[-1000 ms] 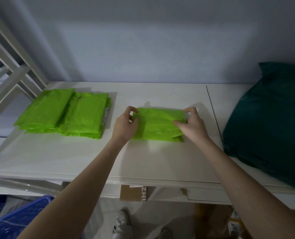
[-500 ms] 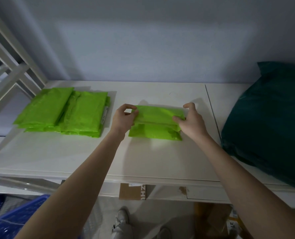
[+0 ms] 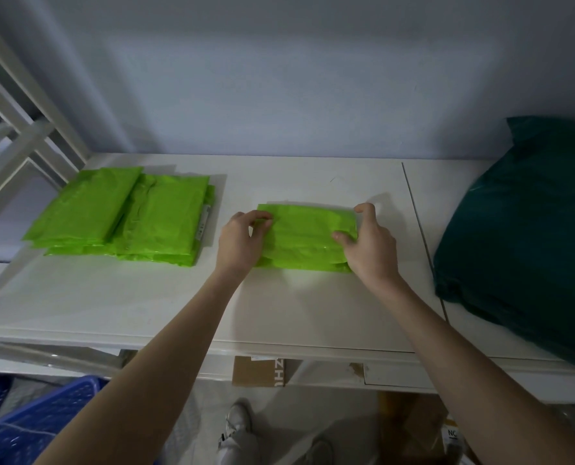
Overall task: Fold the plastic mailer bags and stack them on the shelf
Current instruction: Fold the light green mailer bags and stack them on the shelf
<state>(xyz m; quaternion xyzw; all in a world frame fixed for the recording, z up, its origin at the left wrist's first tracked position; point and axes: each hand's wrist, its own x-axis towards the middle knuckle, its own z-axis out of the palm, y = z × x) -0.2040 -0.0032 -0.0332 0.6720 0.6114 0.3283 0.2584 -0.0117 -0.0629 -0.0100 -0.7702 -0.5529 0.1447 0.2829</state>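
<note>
At nine o'clock on the white shelf (image 3: 313, 317) lay a pile of folded green mailers (image 3: 128, 216), two overlapping stacks laid flat, the nearer edges roughly aligned; judged to be the finished stock, set aside to keep the working area free. A white frame (image 3: 21, 135) rose beyond it at ten o'clock.

At the centre the folded green mailer bag (image 3: 304, 238) rested flat on the shelf, apparently several layers thick along its near edge. The left hand (image 3: 242, 241) sat at its nine o'clock end, fingers curled and thumb pinched over the far corner, gripping the plastic there. The right hand (image 3: 370, 246) sat at the three o'clock end, thumb raised clear past the far corner, the other fingers spread and pressing down on the top layer; it was not closed round anything. This two-ended hold was judged to keep the slippery layers square while the fold was flattened, since loose film tends to spring open.

At three o'clock a dark teal bag (image 3: 521, 236) occupied the shelf, well apart from the work.

Below the shelf edge, at seven o'clock, a blue crate (image 3: 27, 427) showed; contents could not be told
</note>
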